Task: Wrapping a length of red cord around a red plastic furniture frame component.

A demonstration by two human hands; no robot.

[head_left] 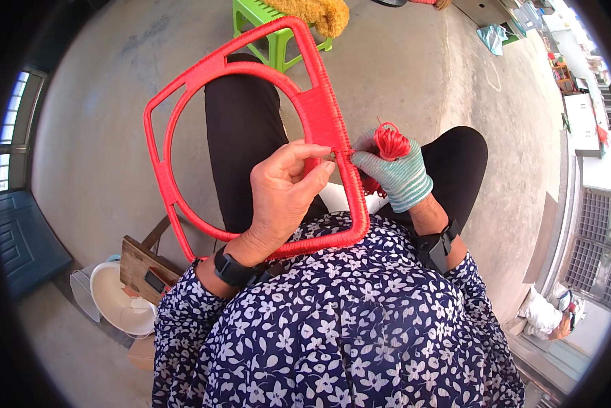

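A red cord-wrapped frame [356, 197], a rounded square around a ring, leans tilted over my lap. My bare left hand [285, 194] reaches across the ring to the inner side of its right bar. There the thumb and forefinger curl toward each other in a pinch, on what looks like a thin red strand crossing the bar. On the bar's outer side, my right hand [397, 173], in a striped pale green glove, is closed around a looped bundle of red cord [391, 141]. Its fingertips touch the bar; more cord hangs below the hand, partly hidden.
A green plastic stool [278, 49] with a fuzzy golden-brown cloth [322, 15] stands ahead. At left are a wooden seat [142, 268], a cream bucket [118, 299] and a blue panel [33, 241]. Shelves and a white cabinet [582, 121] line the right side.
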